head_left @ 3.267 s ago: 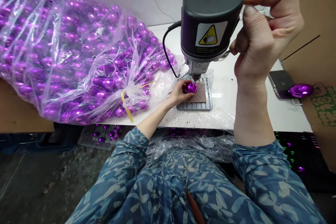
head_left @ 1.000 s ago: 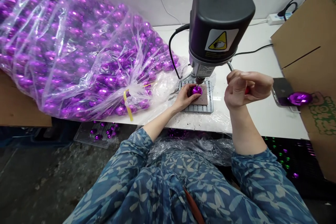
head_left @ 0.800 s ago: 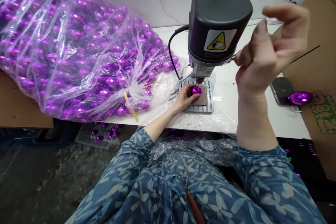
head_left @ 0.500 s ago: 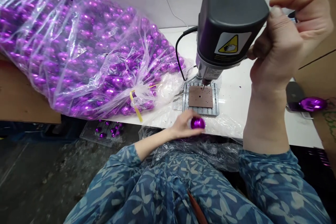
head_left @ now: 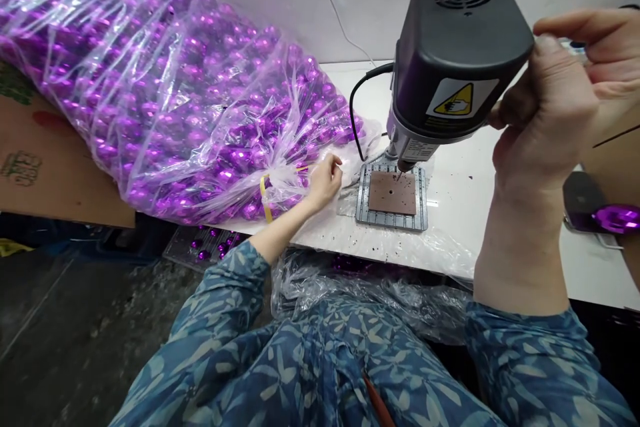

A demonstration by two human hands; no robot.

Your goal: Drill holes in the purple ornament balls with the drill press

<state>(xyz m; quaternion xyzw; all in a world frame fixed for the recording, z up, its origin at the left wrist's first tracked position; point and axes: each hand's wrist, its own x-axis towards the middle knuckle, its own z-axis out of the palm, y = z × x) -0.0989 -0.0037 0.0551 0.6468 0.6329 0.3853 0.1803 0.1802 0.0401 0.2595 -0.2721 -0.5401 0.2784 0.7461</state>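
Facing the drill press (head_left: 457,47) on the counter (head_left: 453,227), you have your right hand (head_left: 563,97) curled beside it, your left hand (head_left: 325,181) curled by the tied bag of purple balls (head_left: 215,103); I can't tell either's grip.

Pale glare on the white tabletop (head_left: 455,213), sharp glints across the plastic bag (head_left: 200,100), dim floor (head_left: 100,333)

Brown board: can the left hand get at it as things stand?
Probably yes: the left hand is just left of the brown board, with loose, low plastic between them. The drill overhangs the far edge, but the near edge looks reachable.
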